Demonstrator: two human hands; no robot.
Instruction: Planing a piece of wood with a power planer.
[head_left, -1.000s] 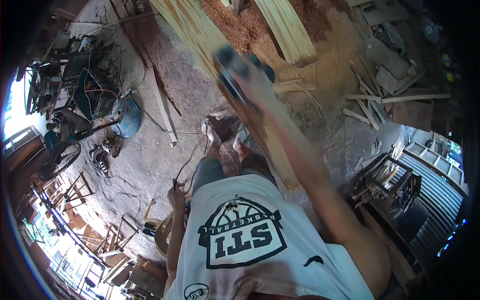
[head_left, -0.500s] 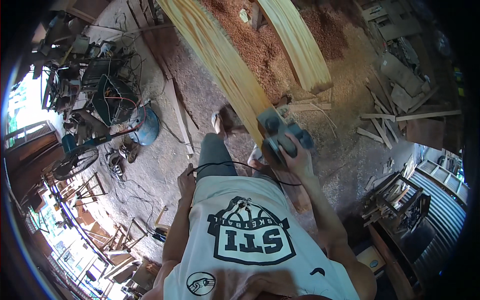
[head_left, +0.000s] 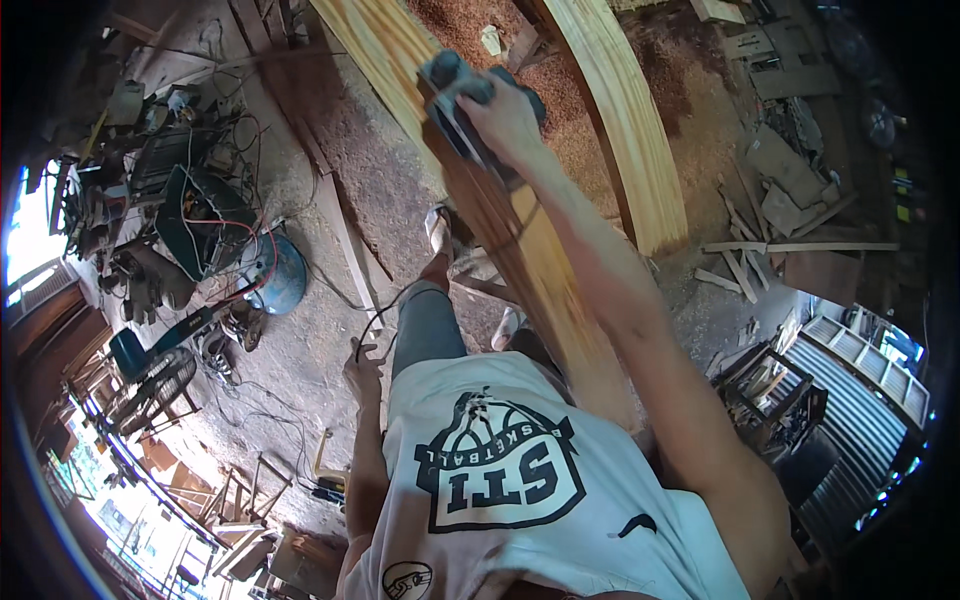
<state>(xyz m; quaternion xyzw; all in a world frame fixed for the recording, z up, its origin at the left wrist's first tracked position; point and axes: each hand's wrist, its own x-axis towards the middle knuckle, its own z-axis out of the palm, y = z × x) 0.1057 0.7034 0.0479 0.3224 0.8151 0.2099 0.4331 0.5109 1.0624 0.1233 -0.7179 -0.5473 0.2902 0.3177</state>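
My right hand (head_left: 503,118) grips the handle of a dark grey electric hand planer (head_left: 447,105), its arm stretched far forward. The planer rests on a long yellowish wooden plank (head_left: 550,265) that runs from the upper left down beside my right thigh. Motion blurs the tool a little, and its underside is hidden. Low by my left thigh, my left hand (head_left: 363,375) is closed around a black power cord (head_left: 374,322). Part of the cord's run toward the planer cannot be followed.
A second curved plank (head_left: 625,130) lies to the right of the first. Reddish shavings (head_left: 570,150) cover the floor between them. A blue round container (head_left: 275,280), a fan (head_left: 160,385) and tangled cables are at left. Wood scraps (head_left: 750,260) lie at right.
My right hand has pushed the planer forward and leftward along the plank, away from my body. My left hand stays low with the cord, which now bends differently. The view has shifted slightly.
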